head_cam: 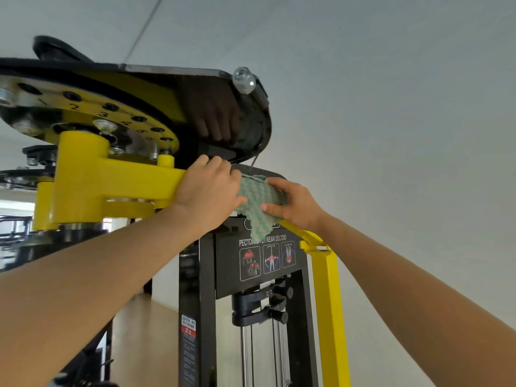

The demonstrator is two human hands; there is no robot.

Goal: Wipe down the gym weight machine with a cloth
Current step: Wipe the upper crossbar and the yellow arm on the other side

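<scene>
A: We have the cloth (258,203) pinched between both hands: our left hand (208,191) is closed over its left edge, our right hand (293,203) clamps the right side between thumb and fingers, and a loose tail hangs over the exercise placard (268,261)

B: And where does it sit on the weight machine (195,289)?

A: Right at the top of the black frame, pressed where the yellow arm (111,182) meets it, under the shiny black cam plate (248,129)

B: How far along would we judge ourselves?

A: Hard to tell; no surface shows a clear wiped or dusty mark. The numbered disc (92,113), the yellow post (329,303) and the guide rods (245,358) lower down all look like work left

B: Anything in our way?

A: The cam plate hangs low over our knuckles, a thin cable (253,163) drops just behind the cloth, and a bolt (243,79) sticks out above
</scene>
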